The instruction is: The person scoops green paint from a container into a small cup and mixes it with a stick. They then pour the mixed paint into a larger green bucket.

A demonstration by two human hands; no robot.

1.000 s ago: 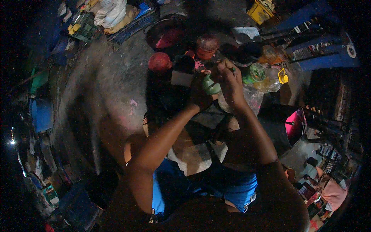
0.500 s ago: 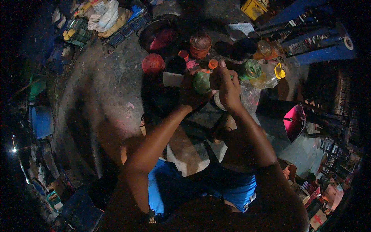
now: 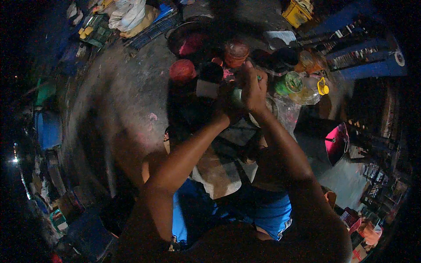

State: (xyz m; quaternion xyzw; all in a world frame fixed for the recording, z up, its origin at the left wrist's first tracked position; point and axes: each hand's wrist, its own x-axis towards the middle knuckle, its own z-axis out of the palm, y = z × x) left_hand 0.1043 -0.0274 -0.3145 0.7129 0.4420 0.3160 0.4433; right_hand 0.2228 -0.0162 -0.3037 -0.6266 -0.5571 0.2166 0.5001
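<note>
In the dim light, my left hand [image 3: 229, 101] is closed around a pale green rounded container [image 3: 237, 96], most of which is hidden by my fingers. Pressed close against it, my right hand [image 3: 255, 91] is closed, its thumb pointing up. A small green bit [image 3: 259, 77] shows at its fingers, but what that hand grips is hidden. Just left of the hands are a grey-white block [image 3: 207, 88] and a dark round container [image 3: 211, 71]. Beyond them stands an orange-red tub [image 3: 237, 53]. To the right is a green-stained clear container [image 3: 288, 83].
A red round container [image 3: 182, 71] and a dark basin with pink contents [image 3: 190, 41] stand farther left. At right lie a clear plastic jug with a yellow cap [image 3: 322, 86] and a pink panel-like object [image 3: 337, 141]. Crates and sacks [image 3: 127, 17] line the far left.
My right hand has come in closer over the green container, which is now more covered. A small orange cup beyond it is no longer visible. The whole view has shifted slightly.
</note>
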